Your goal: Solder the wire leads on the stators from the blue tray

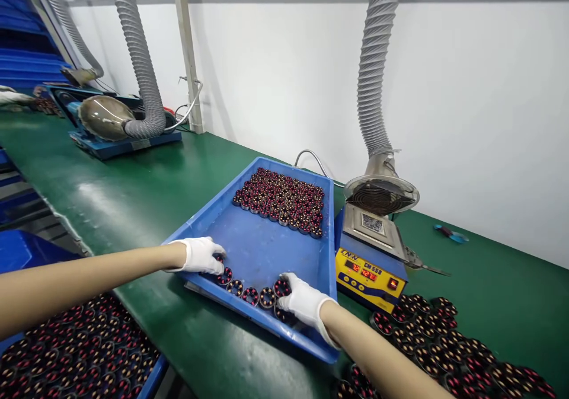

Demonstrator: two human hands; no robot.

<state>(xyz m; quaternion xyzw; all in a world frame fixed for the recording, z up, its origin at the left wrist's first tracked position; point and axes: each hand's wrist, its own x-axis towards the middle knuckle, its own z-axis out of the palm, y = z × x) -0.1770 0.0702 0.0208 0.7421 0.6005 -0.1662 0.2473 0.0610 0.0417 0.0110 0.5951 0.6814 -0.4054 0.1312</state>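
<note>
A blue plastic tray (331,257) lies slanted on the bench. Along its near side runs a short row of small round black parts (250,296), each with a ring of red or tan spots inside a metallic rim. My left hand (200,255), in a white glove, curls its fingers round a part at the row's left end. At the right end my white-gloved right hand (304,301) grips a round part (281,287) between thumb and fingers; another beneath the palm is partly hidden. A packed block of the same parts (284,200) fills the tray's far end.
A yellow-and-blue heating unit (368,277) with a lit display stands right of the tray, under a grey duct hood (381,192). Loose round parts (444,340) cover the green bench (498,286) at right. A full bin (84,351) sits lower left; a blue machine (111,129) stands farther left.
</note>
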